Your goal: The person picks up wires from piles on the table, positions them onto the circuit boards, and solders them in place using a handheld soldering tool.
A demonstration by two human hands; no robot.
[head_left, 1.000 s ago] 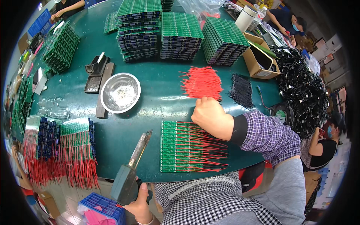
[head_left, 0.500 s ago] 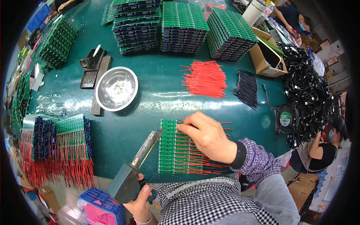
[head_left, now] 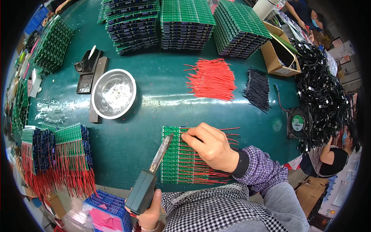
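My left hand (head_left: 150,214) is wrapped round the handle of a soldering gun (head_left: 142,191) with a dark green body. Its long metal barrel (head_left: 160,154) slants up over a green circuit board panel (head_left: 168,166), and its tip is at the upper part of the panel. Fingertips of my right hand (head_left: 213,150) pinch a thin red wire at the panel's upper rows; the pinched part is mostly hidden. Several red wires (head_left: 228,128) run in rows from the panel out to the right, partly under my right hand.
Beyond the panel lie piles of red wires (head_left: 212,80) and black wires (head_left: 256,89). A metal bowl (head_left: 132,83) stands left of them, and stacked boards (head_left: 187,13) at the back. Wired boards (head_left: 69,137) hang over the left edge. A fan (head_left: 298,123) and black cables (head_left: 322,89) are right.
The soldering gun has turned steeper, its tip shifting right over the panel. My right hand has moved slightly down the panel, still pinching. The whole view has shifted a little.
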